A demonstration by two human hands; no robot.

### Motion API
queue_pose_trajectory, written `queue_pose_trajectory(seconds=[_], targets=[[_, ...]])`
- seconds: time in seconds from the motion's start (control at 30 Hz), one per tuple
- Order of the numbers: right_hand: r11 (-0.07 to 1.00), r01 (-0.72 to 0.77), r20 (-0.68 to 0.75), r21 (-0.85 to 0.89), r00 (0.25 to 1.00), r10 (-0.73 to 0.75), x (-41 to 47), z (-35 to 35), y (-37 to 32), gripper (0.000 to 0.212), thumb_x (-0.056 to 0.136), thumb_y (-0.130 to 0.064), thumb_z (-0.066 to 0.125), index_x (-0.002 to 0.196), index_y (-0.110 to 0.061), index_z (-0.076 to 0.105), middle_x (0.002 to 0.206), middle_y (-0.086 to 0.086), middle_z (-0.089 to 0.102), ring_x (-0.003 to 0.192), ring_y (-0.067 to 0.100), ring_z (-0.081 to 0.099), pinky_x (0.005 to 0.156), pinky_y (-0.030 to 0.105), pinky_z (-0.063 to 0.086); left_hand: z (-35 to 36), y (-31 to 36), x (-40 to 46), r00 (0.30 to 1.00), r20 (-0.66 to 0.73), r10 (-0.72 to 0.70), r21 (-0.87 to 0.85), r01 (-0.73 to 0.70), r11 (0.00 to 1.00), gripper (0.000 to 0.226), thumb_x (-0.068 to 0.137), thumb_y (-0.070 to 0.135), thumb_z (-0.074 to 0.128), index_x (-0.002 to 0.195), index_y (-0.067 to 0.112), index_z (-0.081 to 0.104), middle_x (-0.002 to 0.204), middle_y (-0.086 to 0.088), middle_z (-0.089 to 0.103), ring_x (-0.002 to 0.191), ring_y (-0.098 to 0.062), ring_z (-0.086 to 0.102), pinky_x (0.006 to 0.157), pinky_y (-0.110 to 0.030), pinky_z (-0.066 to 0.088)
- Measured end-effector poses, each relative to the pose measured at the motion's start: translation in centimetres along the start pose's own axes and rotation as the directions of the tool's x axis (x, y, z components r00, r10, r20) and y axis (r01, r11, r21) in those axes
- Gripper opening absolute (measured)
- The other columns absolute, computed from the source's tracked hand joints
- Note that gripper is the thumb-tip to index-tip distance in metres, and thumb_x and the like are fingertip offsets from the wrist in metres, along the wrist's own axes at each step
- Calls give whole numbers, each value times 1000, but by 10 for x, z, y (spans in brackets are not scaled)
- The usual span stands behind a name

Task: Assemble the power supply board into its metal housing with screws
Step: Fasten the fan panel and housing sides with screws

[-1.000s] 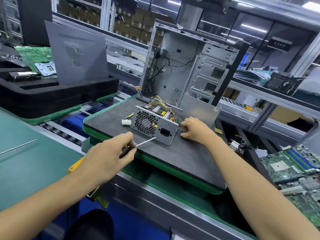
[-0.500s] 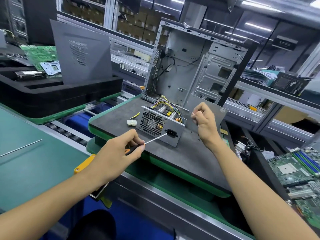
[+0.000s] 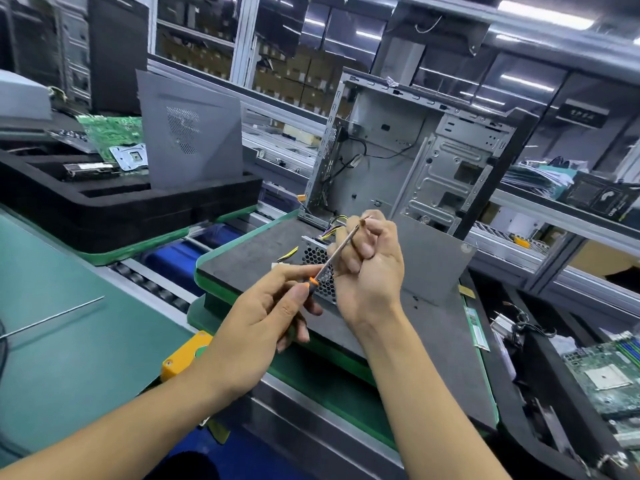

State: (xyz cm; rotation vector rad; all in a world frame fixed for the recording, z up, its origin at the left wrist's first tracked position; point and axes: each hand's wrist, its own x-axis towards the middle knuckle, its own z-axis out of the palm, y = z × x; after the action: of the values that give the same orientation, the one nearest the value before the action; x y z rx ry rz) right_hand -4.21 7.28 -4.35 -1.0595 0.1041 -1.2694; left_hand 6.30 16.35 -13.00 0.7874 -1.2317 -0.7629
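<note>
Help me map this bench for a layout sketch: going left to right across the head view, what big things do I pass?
Black foam tray → grey perforated panel → screwdriver → open computer case → motherboard.

PSU point(image 3: 317, 258): grey metal box, honeycomb fan grille facing the camera, mostly hidden behind both hands, sits upright on the dark pad. Yellow/black wires point(image 3: 330, 227) stick out its top at 12 o'clock. Screwdriver point(image 3: 332, 259): thin steel shaft, black handle with orange collar, tilted tip-up toward 1 o'clock, held above the PSU. Screw at tip: cannot tell.
</note>
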Motion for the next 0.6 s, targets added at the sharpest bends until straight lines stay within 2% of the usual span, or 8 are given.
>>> queue_pose_trajectory(seconds=[0.13, 0.2, 0.43, 0.6], targets=[[971, -97, 64, 220, 994, 85, -4, 5, 10, 22, 84, -10, 46, 71, -20, 33, 50, -10, 30, 40, 4, 24, 40, 20, 20, -3, 4, -1, 1000, -13, 7, 20, -6, 1000, 29, 100, 43, 54, 126, 39, 67, 88, -1, 68, 63, -12, 59, 52, -15, 39], [950, -136, 92, 280, 989, 114, -4, 3, 12, 19, 85, -11, 46, 74, -20, 34, 50, -9, 32, 40, 3, 26, 40, 20, 21, -4, 5, -1, 1000, -17, 11, 50, -11, 999, 27, 102, 36, 53, 125, 40, 68, 87, -1, 67, 62, -11, 57, 54, -12, 41], [953, -144, 121, 267, 986, 115, -5, -6, 13, 11, 87, -11, 47, 80, -18, 42, 51, -10, 35, 42, 3, 29, 42, 20, 26, -3, 7, -3, 999, -7, -46, 82, 47, 996, 29, 101, 38, 51, 124, 43, 68, 86, -1, 66, 59, -11, 54, 51, -15, 39], [975, -90, 97, 202, 993, 72, -5, -10, 14, 9, 89, -11, 45, 82, -16, 45, 52, -11, 34, 42, 3, 29, 42, 19, 26, -3, 9, -3, 997, 3, -74, 56, 74, 996, 29, 100, 39, 50, 122, 42, 69, 86, -4, 67, 56, -10, 51, 48, -17, 39]])
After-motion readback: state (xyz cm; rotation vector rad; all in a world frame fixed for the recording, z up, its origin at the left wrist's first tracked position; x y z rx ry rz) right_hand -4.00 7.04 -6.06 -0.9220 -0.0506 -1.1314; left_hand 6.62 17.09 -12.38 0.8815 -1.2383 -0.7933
